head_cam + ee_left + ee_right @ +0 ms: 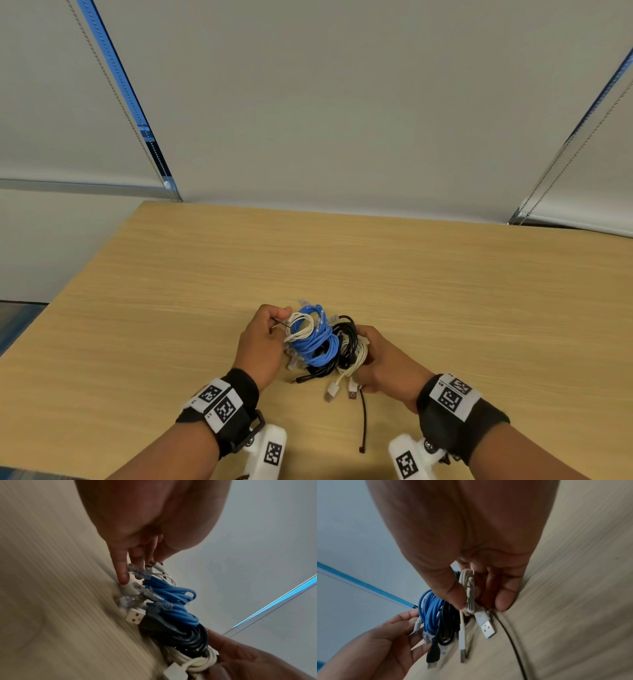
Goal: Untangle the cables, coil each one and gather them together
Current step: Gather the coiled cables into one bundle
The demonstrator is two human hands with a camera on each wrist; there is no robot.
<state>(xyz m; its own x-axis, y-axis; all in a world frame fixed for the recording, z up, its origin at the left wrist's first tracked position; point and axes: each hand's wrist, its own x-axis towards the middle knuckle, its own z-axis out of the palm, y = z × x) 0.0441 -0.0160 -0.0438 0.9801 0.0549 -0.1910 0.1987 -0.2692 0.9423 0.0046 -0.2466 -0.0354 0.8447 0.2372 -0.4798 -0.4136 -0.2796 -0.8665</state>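
Note:
A bundle of coiled cables stands on the wooden table (445, 291) between my two hands. From left to right it holds a small white coil (301, 327), a blue network cable coil (318, 342), a black coil (346, 346) and a cream USB coil (356, 359). My left hand (263, 339) pinches the white coil's end at the bundle's left side, and its little finger touches the table. My right hand (380, 366) grips the cream USB coil (470, 595) between thumb and fingers. Clear network plugs (135, 570) and a white USB plug (134, 616) stick out below.
A thin black tie (363, 421) trails from the bundle toward the table's near edge. Grey roller blinds (342, 102) with bead chains hang behind the table. The tabletop stretches wide to the left, right and back.

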